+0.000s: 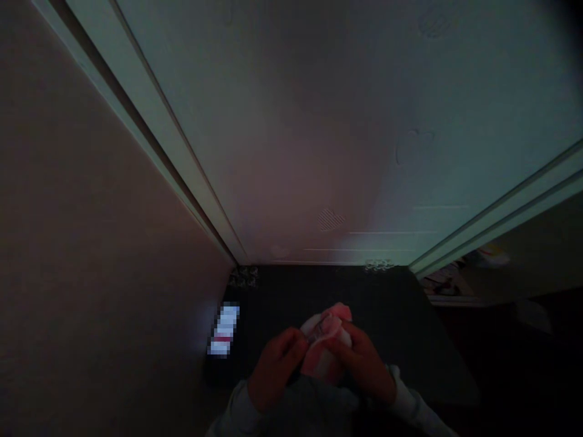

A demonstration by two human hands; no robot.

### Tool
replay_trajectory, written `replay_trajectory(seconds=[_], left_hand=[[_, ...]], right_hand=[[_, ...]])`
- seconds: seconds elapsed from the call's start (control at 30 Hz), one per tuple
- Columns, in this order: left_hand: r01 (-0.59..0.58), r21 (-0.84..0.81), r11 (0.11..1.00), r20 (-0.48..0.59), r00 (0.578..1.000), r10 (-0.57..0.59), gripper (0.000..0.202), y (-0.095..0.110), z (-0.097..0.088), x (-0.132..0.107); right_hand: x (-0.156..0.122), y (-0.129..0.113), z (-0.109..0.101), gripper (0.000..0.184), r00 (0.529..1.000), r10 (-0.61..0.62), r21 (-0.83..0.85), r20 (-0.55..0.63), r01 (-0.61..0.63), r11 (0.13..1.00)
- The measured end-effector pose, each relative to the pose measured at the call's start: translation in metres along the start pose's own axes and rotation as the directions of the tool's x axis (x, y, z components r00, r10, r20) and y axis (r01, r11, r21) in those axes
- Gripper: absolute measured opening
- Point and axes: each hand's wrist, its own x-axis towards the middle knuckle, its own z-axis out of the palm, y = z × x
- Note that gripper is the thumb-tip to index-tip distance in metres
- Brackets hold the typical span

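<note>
A soft pink-and-white cloth item is between my two hands, low in the middle of the head view. The dim light hides exactly what kind of piece it is. My left hand is closed, pinching its left edge with thumb and fingers. On the other side my right hand grips the right edge, its thumb lying over the fabric. A thin greyish detail shows at the top of the item near my left fingertips, too dark to make out. Light sleeves cover both wrists.
Beneath my hands is a dark tabletop. A lit phone screen, blurred into blocks, lies at its left side. Behind it rises a pale panel with faint heart shapes. A brown wall borders the left; shelf items sit at right.
</note>
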Motion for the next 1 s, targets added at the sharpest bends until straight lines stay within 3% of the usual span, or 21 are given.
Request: replay_trajectory(seconds=[0.17,0.4,0.73,1.0], left_hand=[[0.014,-0.066,0.998,-0.036,0.999,-0.016,0.043,0.000,0.002,0.000],[0.041,-0.107,0.993,-0.063,0.997,-0.048,0.044,0.000,0.001,-0.001],[0.049,-0.016,0.999,-0.055,0.997,-0.049,0.048,-0.003,0.000,-0.001],[0.032,0.005,0.999,-0.070,0.997,-0.031,0.046,-0.005,-0.002,0.002]], right_hand=[[-0.003,0.002,0.004,0.023,0.999,0.016,-0.006,-0.050,-0.016,1.000],[-0.007,0.008,0.008,0.030,0.998,0.063,0.094,-0.005,-0.062,0.994],[-0.010,0.017,0.008,0.027,0.998,0.056,0.012,-0.021,-0.056,0.998],[-0.010,0.021,0.011,0.032,0.997,0.069,0.052,-0.044,-0.066,0.996]])
